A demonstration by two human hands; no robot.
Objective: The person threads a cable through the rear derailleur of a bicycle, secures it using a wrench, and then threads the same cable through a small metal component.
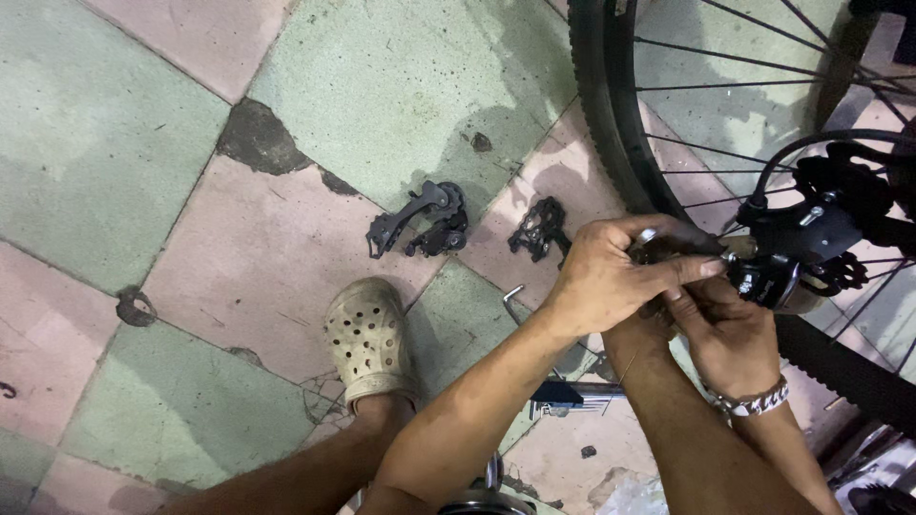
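Both hands (668,286) grip the black derailleur (797,253) beside the wheel (611,124).

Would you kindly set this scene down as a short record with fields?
Left hand: on top, fingers pinching a small part at the derailleur
Right hand: beneath, bracelet on wrist, touching the same spot
Wheel: spoked, black tyre
Floor: two loose derailleurs, bent key
Foot: pale clog

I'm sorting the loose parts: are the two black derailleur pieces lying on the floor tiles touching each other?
Apart. The head view shows bare tile between the larger derailleur piece and the smaller piece.
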